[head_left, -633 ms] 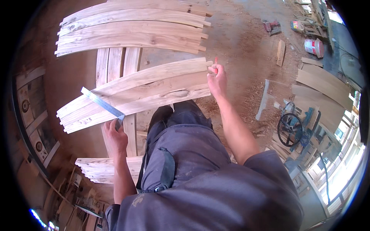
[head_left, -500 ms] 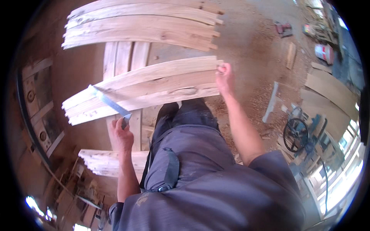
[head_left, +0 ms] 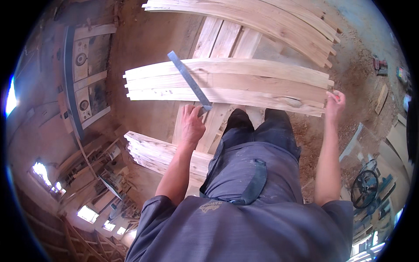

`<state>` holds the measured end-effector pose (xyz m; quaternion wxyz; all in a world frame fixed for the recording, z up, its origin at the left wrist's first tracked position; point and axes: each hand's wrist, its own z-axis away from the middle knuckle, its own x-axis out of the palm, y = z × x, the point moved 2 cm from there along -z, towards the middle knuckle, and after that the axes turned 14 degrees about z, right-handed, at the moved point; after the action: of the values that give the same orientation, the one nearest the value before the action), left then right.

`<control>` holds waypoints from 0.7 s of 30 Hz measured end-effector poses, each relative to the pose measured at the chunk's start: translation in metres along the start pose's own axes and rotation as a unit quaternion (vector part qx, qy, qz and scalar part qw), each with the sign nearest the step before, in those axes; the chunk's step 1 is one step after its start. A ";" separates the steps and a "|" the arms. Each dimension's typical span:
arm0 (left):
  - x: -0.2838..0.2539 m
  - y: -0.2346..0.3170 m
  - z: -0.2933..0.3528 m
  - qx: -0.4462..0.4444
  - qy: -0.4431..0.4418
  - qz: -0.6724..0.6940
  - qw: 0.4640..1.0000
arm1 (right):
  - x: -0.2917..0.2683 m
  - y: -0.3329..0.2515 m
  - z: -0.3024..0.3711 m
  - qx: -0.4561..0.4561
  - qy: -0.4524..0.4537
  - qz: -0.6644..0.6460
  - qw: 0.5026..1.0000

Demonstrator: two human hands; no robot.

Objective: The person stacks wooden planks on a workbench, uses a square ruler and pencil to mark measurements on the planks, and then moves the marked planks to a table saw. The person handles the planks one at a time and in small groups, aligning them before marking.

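A try square with a metal blade [head_left: 187, 76] is in my left hand [head_left: 192, 125], whose fingers are closed round its handle end. Its blade slants over the left part of several pale wooden boards [head_left: 257, 81] lying side by side, with stepped ends like tenons. Whether the blade touches the wood I cannot tell. My right hand [head_left: 336, 105] is at the right end of these boards, thumb and fingers pinched together. A small reddish bit shows between those fingers, too small to name.
Long planks [head_left: 227, 39] run crosswise under the boards. Another group of boards [head_left: 262, 22] lies beyond, and a further stack [head_left: 166, 153] is at the near left. A red power tool [head_left: 379, 65], a wood offcut [head_left: 382, 99] and a black handwheel [head_left: 365, 188] are on the right.
The view has swung, so the scene sits further right. My right hand has moved from the far corner of the boards' right end toward the near side. The square remains in my left hand.
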<state>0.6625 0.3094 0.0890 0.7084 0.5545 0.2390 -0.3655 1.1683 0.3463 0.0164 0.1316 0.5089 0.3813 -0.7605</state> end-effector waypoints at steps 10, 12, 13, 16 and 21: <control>-0.023 -0.104 -0.019 0.160 -0.064 -0.024 0.985 | 0.004 -0.116 0.147 -0.125 -0.121 0.004 0.985; -0.026 -0.113 -0.023 0.172 -0.079 -0.023 0.982 | 0.013 -0.144 0.181 -0.180 -0.141 -0.025 0.973; -0.027 -0.117 -0.025 0.189 -0.075 -0.024 0.979 | 0.018 -0.156 0.195 -0.198 -0.160 -0.025 0.967; -0.028 -0.127 -0.031 0.227 -0.071 -0.023 0.971 | 0.032 -0.181 0.228 -0.205 -0.241 -0.044 0.948; -0.030 -0.132 -0.044 0.256 -0.079 -0.001 0.963 | 0.047 -0.204 0.251 -0.252 -0.264 -0.039 0.930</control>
<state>0.5440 0.3435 0.0189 0.5591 0.6862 0.0813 -0.4581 0.8580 0.3138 0.1140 0.3215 0.2243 0.5313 -0.7510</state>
